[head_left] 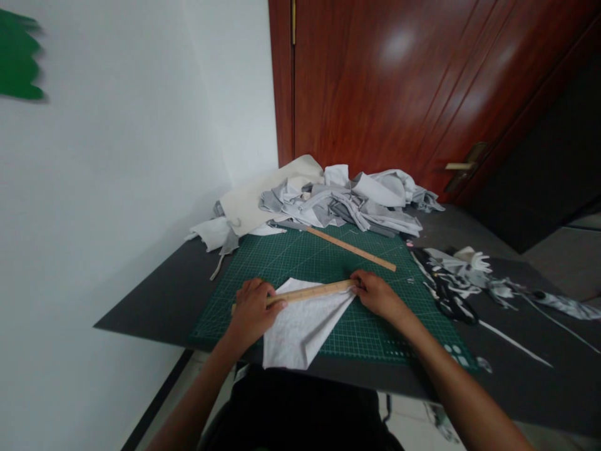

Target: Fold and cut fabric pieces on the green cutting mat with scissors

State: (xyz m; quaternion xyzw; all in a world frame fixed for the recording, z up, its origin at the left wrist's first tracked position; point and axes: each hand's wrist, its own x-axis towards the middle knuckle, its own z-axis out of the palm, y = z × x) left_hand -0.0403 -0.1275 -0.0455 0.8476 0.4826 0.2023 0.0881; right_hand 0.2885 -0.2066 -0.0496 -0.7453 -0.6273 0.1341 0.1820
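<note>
A wooden ruler (307, 292) lies slantwise over a pale grey-white piece of fabric (295, 332) on the green cutting mat (347, 341). My left hand (256, 309) is closed around the ruler near its left end, fingers over the top. At the other end, my right hand (373, 291) pinches the ruler's tip, where a corner of the fabric is drawn up; its fingertips are partly hidden. The fabric has a fold below the ruler, and its lower edge hangs over the table's front edge. Farther back on the mat rests a second wooden ruler (352, 248).
Grey and white fabric pieces (338, 200) are heaped at the back of the dark table (150, 300), against a wooden door (375, 81). Scraps and strips (462, 272) lie to the right, with black-handled scissors (453, 304) among them. A white wall (141, 125) borders the left.
</note>
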